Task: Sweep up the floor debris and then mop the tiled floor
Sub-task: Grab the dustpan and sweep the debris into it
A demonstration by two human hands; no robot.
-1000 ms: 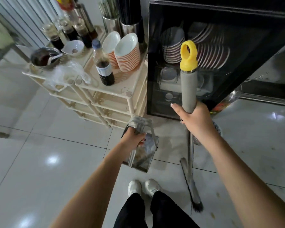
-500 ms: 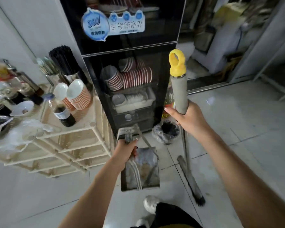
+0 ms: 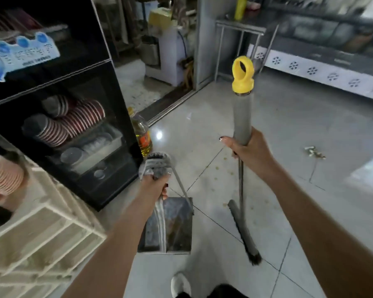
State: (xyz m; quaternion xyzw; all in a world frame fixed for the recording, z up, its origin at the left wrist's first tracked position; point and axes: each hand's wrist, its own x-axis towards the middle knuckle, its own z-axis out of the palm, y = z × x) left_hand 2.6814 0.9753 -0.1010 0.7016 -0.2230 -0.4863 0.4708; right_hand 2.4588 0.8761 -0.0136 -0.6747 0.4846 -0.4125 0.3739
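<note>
My left hand (image 3: pixel 153 187) grips the top handle of a metal dustpan (image 3: pixel 170 226), which hangs just above the grey tiled floor (image 3: pixel 289 147) with dirt inside it. My right hand (image 3: pixel 249 152) grips the grey padded handle of a broom (image 3: pixel 241 117) with a yellow ring cap. The broom stands upright and its dark brush head (image 3: pixel 244 233) touches the floor right of the dustpan. A small pile of pale debris (image 3: pixel 313 151) lies on the tiles to the right. Small yellowish specks (image 3: pixel 221 163) dot the tiles near the broom.
A black dish cabinet (image 3: pixel 78 134) with stacked bowls stands at the left. A cream plastic rack (image 3: pixel 41 231) sits in front of it. An oil bottle (image 3: pixel 141 134) stands beside the cabinet. A steel table (image 3: pixel 239 33) and a counter (image 3: pixel 323 69) line the back right. My shoe (image 3: pixel 180 284) shows below.
My view has swung right, away from the rack and cabinet toward the open floor and counter. Both hands keep their hold on the dustpan and the broom.
</note>
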